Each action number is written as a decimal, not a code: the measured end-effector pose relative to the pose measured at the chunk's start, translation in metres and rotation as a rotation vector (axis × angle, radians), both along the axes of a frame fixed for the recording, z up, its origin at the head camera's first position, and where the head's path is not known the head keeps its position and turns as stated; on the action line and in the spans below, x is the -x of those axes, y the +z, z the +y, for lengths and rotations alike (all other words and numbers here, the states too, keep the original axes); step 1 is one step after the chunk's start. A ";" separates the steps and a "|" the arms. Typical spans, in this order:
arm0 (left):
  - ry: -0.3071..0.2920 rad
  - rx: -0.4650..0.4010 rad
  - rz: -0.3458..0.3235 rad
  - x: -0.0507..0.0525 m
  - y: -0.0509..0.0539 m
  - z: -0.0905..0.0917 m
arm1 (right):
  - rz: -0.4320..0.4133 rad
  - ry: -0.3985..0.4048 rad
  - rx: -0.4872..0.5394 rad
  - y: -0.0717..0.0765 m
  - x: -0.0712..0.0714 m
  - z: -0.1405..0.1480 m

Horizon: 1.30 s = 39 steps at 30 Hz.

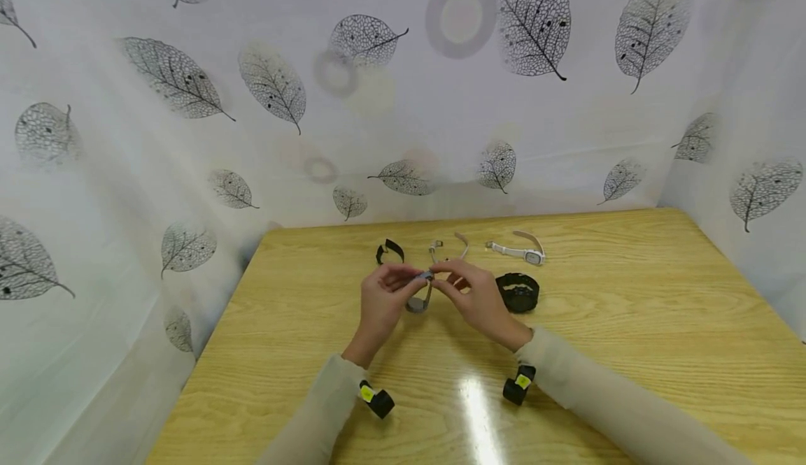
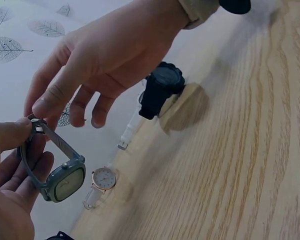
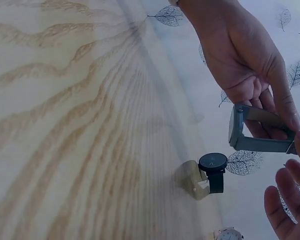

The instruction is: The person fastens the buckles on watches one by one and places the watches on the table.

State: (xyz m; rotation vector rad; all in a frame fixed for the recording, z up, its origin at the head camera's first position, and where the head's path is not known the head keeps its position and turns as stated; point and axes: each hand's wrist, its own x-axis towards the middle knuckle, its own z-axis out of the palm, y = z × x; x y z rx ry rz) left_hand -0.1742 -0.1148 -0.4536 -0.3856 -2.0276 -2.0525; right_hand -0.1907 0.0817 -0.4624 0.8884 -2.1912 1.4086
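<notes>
A grey-green wristwatch (image 1: 417, 305) with a squarish face hangs between the two hands above the table, its strap closed into a loop. At the buckle end of the strap, the left hand (image 1: 381, 303) pinches it with thumb and fingers. From the other side the right hand (image 1: 477, 298) pinches the same end, thumb against index finger. In the left wrist view the watch face (image 2: 66, 183) hangs lowest, tilted outward, with the metal buckle (image 2: 38, 125) at the fingertips. The right hand's other fingers (image 3: 288, 192) are spread apart from the strap.
Behind the hands on the wooden table (image 1: 630, 353) lie a slim black watch (image 1: 393, 248), a white-strapped round watch (image 2: 104, 178) and a white watch with a squarish face (image 1: 532, 257). A chunky black watch (image 1: 519, 293) sits just right of the right hand. A leaf-print cloth (image 1: 403, 122) hangs behind.
</notes>
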 end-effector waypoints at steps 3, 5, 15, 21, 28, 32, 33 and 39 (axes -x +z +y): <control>-0.006 -0.018 -0.012 0.000 0.001 -0.001 | -0.061 0.020 0.005 -0.001 -0.002 0.000; -0.007 -0.014 -0.020 0.000 0.001 -0.002 | -0.074 0.031 0.013 -0.001 -0.002 -0.001; 0.019 -0.021 -0.038 -0.001 0.001 -0.001 | -0.075 0.027 0.018 0.001 -0.005 -0.003; 0.017 -0.046 -0.047 -0.002 0.002 0.001 | -0.067 0.035 -0.010 0.001 -0.007 -0.003; 0.017 -0.053 -0.052 -0.002 0.001 0.002 | -0.046 0.028 -0.033 0.001 -0.006 -0.005; 0.009 -0.068 -0.054 -0.003 0.000 0.002 | -0.028 0.033 -0.033 0.000 -0.006 -0.005; 0.002 -0.078 -0.057 -0.003 0.000 0.002 | -0.024 0.034 -0.030 0.000 -0.006 -0.006; -0.018 -0.125 -0.103 -0.002 0.001 0.002 | -0.044 0.021 -0.019 -0.002 -0.005 -0.006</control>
